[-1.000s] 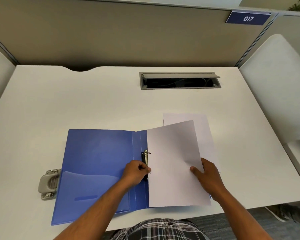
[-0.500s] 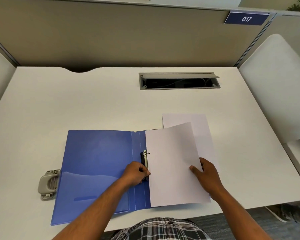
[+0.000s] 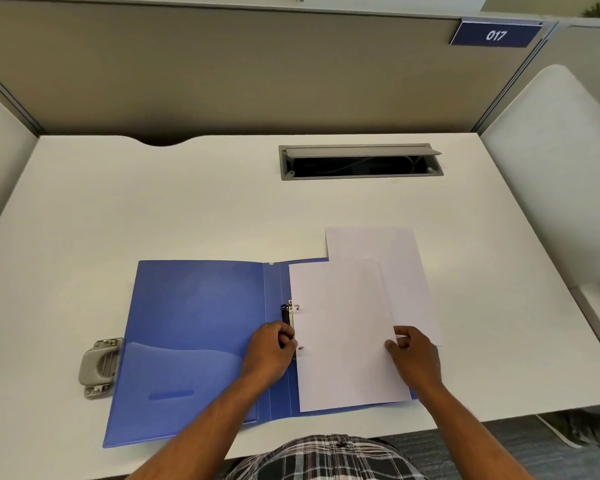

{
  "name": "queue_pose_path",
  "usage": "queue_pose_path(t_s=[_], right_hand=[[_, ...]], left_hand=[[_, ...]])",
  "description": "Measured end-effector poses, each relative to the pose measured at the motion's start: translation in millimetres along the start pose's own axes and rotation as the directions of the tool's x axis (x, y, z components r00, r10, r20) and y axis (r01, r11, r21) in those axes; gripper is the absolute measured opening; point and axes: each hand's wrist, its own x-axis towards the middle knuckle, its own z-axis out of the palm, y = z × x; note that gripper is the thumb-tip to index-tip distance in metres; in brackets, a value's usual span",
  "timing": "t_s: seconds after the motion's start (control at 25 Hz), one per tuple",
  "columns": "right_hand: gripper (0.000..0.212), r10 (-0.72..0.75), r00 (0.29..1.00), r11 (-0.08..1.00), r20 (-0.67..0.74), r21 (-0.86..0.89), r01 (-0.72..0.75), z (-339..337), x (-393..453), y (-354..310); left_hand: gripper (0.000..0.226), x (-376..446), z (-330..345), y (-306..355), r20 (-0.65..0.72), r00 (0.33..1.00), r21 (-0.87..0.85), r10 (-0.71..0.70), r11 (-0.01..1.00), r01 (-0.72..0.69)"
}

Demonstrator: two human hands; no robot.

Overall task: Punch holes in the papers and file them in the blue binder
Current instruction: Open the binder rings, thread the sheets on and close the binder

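Head view: a white desk (image 3: 194,209) is seen from above, with an open blue binder (image 3: 194,327) lying near its front edge as the landmark for the scene. Just beside the binder's left edge, a grey hole punch (image 3: 99,367) is set on the desk, touching or nearly touching the cover. A clear pocket is visible on the binder's left inside cover. At the binder's spine, the metal ring mechanism (image 3: 290,318) is gripped by the left hand (image 3: 272,353), whose fingers are curled around its lower part. Both ring prongs are shown passing through the left margin of a white sheet (image 3: 343,334), which is laid flat over the binder's right half. The sheet's right edge is pinched by the right hand (image 3: 414,355), thumb on top and fingers curled beneath or beside the edge. Behind and to the right of the binder, a second white sheet (image 3: 406,271) is seen lying on the desk, partly covered by the first and extending past the binder's far edge. Farther back from the binder, a grey cable tray (image 3: 361,162) with its lid raised is recessed into the desk. A beige partition is seen behind, and a blue plate (image 3: 496,34) marked 017 is fixed at its upper right.
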Motion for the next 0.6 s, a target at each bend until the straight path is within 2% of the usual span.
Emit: queue_pose_path(t_s=[0.6], right_hand=[[0.023,-0.049,0.998,0.999,-0.043,0.0,0.049,-1.2,-0.4,3.8]], left_hand=[[0.019,1.0,1.1,-0.5,-0.021,0.999,0.053,0.031,0.998,-0.03]])
